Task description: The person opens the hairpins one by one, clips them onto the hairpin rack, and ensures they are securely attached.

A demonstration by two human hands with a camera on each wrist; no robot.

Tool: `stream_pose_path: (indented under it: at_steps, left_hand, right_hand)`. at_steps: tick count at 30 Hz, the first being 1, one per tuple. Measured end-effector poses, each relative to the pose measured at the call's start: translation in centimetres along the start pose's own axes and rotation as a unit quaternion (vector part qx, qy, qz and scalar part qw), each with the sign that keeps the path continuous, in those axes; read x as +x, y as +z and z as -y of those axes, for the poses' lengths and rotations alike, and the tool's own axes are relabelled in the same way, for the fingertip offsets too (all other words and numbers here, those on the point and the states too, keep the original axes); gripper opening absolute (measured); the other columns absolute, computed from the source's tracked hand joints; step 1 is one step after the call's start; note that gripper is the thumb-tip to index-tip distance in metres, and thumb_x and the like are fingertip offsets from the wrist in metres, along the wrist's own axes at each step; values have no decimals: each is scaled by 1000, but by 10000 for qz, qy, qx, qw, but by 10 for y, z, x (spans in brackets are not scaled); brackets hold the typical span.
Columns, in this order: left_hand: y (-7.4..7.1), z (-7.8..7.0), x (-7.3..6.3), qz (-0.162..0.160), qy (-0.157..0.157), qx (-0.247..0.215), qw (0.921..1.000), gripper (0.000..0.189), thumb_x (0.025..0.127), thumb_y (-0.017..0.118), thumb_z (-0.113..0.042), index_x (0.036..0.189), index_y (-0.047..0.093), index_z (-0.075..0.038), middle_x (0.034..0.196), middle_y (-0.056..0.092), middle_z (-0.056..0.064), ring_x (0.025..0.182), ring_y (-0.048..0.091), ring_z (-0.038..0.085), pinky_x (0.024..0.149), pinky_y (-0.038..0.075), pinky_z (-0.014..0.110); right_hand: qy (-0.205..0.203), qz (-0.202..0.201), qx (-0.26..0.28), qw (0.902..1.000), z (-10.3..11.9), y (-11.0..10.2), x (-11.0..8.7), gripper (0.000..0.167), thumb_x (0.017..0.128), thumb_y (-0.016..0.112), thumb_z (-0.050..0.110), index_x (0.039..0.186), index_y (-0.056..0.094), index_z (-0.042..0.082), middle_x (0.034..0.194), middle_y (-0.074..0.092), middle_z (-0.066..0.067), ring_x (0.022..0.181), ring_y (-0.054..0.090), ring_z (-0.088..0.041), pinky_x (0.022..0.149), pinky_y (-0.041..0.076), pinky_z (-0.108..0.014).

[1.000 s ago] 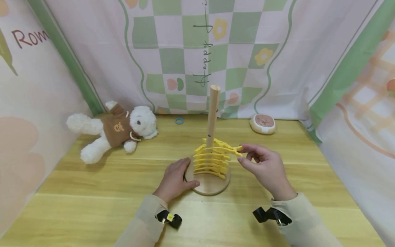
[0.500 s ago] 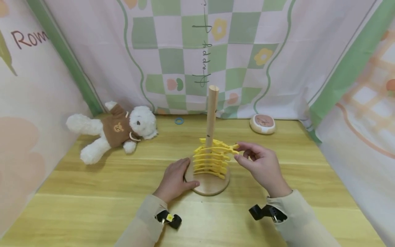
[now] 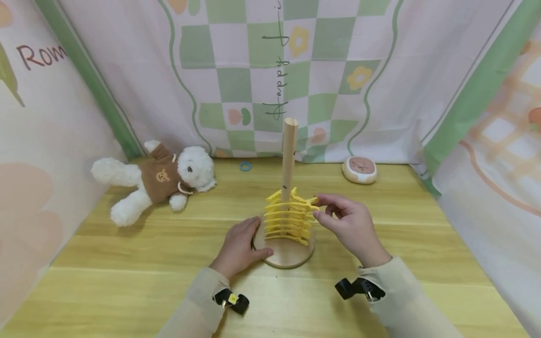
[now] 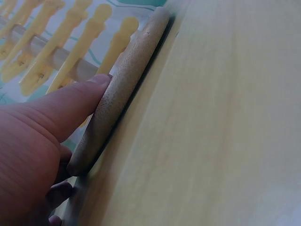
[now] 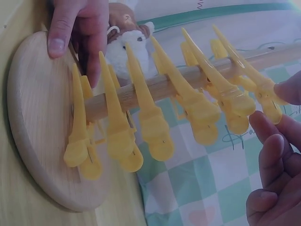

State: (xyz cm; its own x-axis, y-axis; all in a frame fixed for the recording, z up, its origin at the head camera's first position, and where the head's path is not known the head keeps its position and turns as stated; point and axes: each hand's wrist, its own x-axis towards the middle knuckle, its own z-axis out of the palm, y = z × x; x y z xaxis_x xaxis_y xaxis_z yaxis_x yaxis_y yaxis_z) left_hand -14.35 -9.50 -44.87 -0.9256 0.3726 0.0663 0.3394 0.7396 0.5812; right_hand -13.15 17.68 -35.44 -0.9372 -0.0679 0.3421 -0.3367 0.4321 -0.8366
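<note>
Several yellow alligator hair clips (image 5: 153, 125) sit one above another across a round wooden post (image 3: 289, 150). The post rises from the round wooden base (image 3: 287, 256) of the stand. My right hand (image 3: 351, 225) pinches the tail of the topmost hair clip (image 5: 245, 71) between thumb and fingers, and that clip lies across the post. At the base's left rim, my left hand (image 3: 236, 249) holds on, the thumb (image 4: 77, 106) on the upper face and the fingers along the edge. Part of those fingers is hidden in the left wrist view.
A plush toy dog (image 3: 162, 176) in a brown top lies at the back left. Beyond the post are a small blue ring (image 3: 245, 166) and a white and pink rounded object (image 3: 360, 170). A patterned curtain (image 3: 236, 70) hangs behind the wooden table (image 3: 127, 267).
My right hand has moved a little left with the topmost hair clip, whose tail is now nearer the post and less spread. The left hand stays on the base.
</note>
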Motion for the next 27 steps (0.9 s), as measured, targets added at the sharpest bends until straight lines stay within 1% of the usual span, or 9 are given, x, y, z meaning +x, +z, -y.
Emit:
stream_pose_path:
  at_steps: [7,11,15,18,21,24,27]
  left_hand:
    - [-1,-1,0,-10,15,4,10000,90,85,78,-48,151,41,1,154,42,18,144,36,36,121,21,53]
    - [0,0,0,4,32,16,10000,90,85,77,-48,151,40,1,155,42,18,144,35,36,121,21,53]
    - [1,2,-1,35,92,32,9999,91,86,76,-50,152,39,0,155,41,18,145,35,36,121,21,54]
    - [1,4,-3,39,74,-13,10000,90,87,74,-50,153,38,0,156,40,17,145,34,35,121,20,52]
    - [-1,5,-5,15,15,-132,9999,88,89,72,-51,153,38,-1,157,39,16,146,33,35,122,19,52]
    - [-5,5,-8,-19,-24,-242,9997,86,90,70,-51,153,39,-2,158,37,16,146,33,37,121,21,53]
    - [-10,4,-12,-78,-34,-164,9998,83,90,70,-52,151,42,-3,159,36,17,144,34,39,119,25,57]
  right_hand:
    - [-61,78,-34,9999,1,3,2,25,89,77,11,113,75,5,95,73,-3,73,54,-12,53,41,-21]
    - [-46,108,-43,9999,0,3,3,25,89,76,10,114,75,5,97,73,-4,74,54,-12,55,41,-20]
    - [3,241,-5,9997,-2,2,3,28,91,75,11,118,73,5,102,74,-7,77,55,-12,58,42,-20]
    - [60,389,-45,9992,-2,-1,2,33,92,75,16,123,71,8,108,73,-5,81,57,-13,59,42,-21]
    - [34,520,-167,9985,-3,-3,0,43,92,76,20,133,65,12,118,70,-2,88,59,-13,66,42,-22]
    - [-72,551,-284,9981,-6,-6,-4,52,92,75,20,141,58,14,130,65,-3,101,60,-14,77,43,-25]
    - [-216,589,-444,9970,-12,-8,-10,55,92,75,20,143,55,13,138,58,-5,115,57,-19,89,45,-33]
